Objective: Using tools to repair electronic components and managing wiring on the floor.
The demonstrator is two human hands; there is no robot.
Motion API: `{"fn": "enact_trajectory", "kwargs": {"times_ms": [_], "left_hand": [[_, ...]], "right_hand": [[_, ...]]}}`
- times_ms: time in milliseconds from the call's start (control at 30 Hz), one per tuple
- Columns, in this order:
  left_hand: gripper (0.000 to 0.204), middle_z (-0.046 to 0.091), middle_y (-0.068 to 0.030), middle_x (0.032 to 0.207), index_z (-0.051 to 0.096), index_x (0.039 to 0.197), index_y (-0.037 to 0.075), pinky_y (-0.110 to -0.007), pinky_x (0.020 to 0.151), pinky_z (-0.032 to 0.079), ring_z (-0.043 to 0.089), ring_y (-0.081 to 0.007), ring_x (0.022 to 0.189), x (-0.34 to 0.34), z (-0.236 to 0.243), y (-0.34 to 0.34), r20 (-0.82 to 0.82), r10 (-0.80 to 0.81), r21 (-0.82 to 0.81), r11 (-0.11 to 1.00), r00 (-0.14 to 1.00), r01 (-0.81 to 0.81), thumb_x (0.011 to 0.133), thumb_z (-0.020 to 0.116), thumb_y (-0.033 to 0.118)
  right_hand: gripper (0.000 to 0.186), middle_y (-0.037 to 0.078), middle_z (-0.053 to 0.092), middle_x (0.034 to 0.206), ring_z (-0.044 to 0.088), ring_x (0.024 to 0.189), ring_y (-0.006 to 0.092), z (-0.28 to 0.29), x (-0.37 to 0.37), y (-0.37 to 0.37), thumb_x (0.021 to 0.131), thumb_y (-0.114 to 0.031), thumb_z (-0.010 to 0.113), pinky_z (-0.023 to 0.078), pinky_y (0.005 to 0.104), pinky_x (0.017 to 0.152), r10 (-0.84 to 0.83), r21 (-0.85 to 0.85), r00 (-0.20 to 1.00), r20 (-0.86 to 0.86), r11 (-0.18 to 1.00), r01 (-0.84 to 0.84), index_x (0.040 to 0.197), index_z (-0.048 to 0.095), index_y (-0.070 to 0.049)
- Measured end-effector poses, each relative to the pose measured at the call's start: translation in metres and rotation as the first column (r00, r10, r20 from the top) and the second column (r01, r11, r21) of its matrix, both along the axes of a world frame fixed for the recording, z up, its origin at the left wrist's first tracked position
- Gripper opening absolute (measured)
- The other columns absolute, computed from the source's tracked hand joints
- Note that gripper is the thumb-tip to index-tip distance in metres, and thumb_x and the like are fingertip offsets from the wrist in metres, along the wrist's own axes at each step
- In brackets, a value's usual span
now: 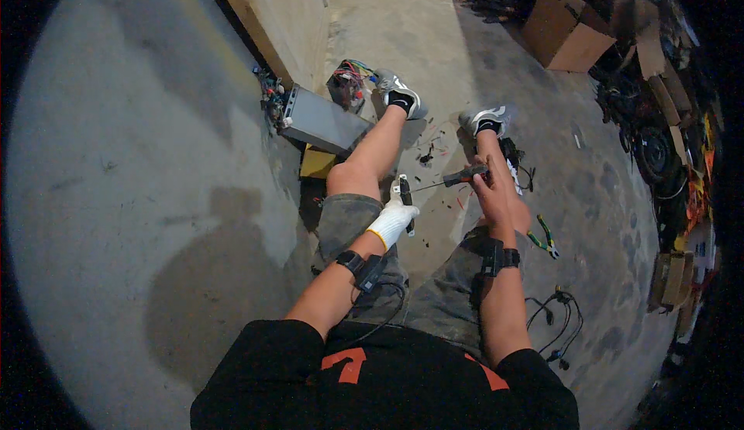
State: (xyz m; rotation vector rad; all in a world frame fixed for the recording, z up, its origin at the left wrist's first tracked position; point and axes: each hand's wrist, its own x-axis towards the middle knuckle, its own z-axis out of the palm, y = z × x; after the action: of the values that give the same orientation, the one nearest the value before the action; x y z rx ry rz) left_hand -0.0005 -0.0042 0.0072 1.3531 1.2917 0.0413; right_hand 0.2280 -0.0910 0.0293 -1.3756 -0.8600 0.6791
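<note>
My left hand [394,219], in a white knitted glove, is closed around a narrow black part [405,192] with light metal tabs at its end. It is held upright between my knees; its exact kind is unclear. My bare right hand [494,191] grips the dark handle of a screwdriver [463,175]. The thin shaft runs leftward to the black part, and its tip is at or close to it; I cannot tell whether they touch. On the floor right of my right leg lie pliers [549,242] with green and yellow handles.
Beyond my left knee stands a grey metal case [325,122] by a yellow box [316,163] and a bundle of coloured wires [350,85]. Small scraps [426,155] litter the floor between my feet. Black cables [564,314] lie at right. A cardboard box [564,33] stands among clutter.
</note>
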Motion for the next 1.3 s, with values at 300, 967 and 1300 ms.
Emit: {"fn": "enact_trajectory", "kwargs": {"times_ms": [300, 967, 1300], "left_hand": [[0.08, 0.065, -0.0235, 0.102, 0.031, 0.141, -0.001, -0.043, 0.077, 0.053, 0.065, -0.0352, 0.092, -0.001, -0.015, -0.004, 0.107, 0.065, 0.028, 0.997, 0.992, -0.069, 0.074, 0.069, 0.021], [0.064, 0.065, -0.0147, 0.09, 0.044, 0.126, -0.002, -0.04, 0.068, 0.051, 0.063, -0.0265, 0.078, 0.002, -0.033, 0.001, 0.005, 0.024, 0.02, 1.0, 1.0, -0.024, 0.072, 0.072, 0.019], [0.069, 0.064, -0.0192, 0.096, 0.041, 0.131, -0.002, -0.042, 0.07, 0.053, 0.065, -0.0293, 0.084, -0.009, -0.039, 0.007, 0.021, 0.063, -0.049, 0.997, 0.998, -0.062, 0.073, 0.071, 0.019]], "right_hand": [[0.032, 0.012, 0.066, 0.102, 0.061, 0.092, 0.0178, -0.007, -0.005, 0.004, 0.099, -0.017, 0.054, 0.048, 0.0287, 0.086, -0.075, -0.001, 0.993, -0.094, 0.997, 0.075, 0.124, 0.056, 0.003], [0.031, 0.005, 0.063, 0.086, 0.058, 0.069, 0.0129, -0.01, -0.004, 0.004, 0.098, -0.031, 0.059, 0.047, 0.0276, 0.05, -0.166, -0.232, 0.966, -0.199, 0.965, 0.118, 0.111, 0.061, -0.003], [0.037, 0.006, 0.065, 0.092, 0.061, 0.078, 0.0139, -0.013, -0.007, 0.011, 0.097, -0.027, 0.06, 0.051, 0.0276, 0.067, -0.109, -0.389, 0.978, 0.179, 0.905, 0.172, 0.124, 0.057, -0.003]]}}
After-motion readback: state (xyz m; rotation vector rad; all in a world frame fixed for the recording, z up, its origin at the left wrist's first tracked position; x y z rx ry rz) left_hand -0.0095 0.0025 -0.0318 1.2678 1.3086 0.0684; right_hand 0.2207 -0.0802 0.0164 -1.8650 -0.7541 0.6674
